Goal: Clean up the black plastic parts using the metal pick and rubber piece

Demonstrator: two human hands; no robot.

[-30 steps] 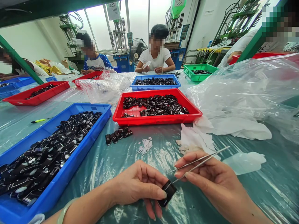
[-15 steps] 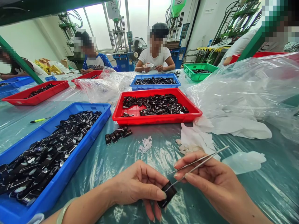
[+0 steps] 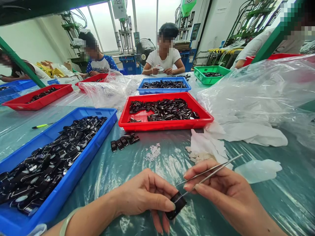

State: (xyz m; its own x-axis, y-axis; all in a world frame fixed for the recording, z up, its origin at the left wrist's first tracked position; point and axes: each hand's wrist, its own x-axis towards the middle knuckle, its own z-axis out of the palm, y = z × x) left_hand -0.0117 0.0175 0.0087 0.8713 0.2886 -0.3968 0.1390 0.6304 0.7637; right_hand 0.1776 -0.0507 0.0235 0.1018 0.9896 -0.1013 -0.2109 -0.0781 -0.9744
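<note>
A small black part (image 3: 177, 208) was on the near side of the middle red tray (image 3: 167, 126), well apart from it and raised above the surface (image 3: 137, 164). The left hand (image 3: 149, 193) held it, fingers clamped on its edge with the thumb on top. The right hand (image 3: 225, 186) had its fingers closed on a pair of metal tweezers (image 3: 216, 169). The tweezers' two arms stood apart at the tips; one lay against or over the black part, though contact was too fine to tell.

Just in front of the red tray were a little cluster of black parts (image 3: 120, 143) at its left corner and a scatter of pale flakes (image 3: 153, 152) near its middle. Crumpled white sheets (image 3: 209, 144) lay by its right front corner, and farther right was a flat translucent piece (image 3: 258, 170).

Left of the red tray, a large blue tray (image 3: 78, 172) held a heap of black parts. Right of it spread clear plastic sheeting (image 3: 258, 95). Just behind it sat a smaller blue tray (image 3: 164, 92), also filled with black parts, and beyond that a person in a white T-shirt (image 3: 163, 59).
</note>
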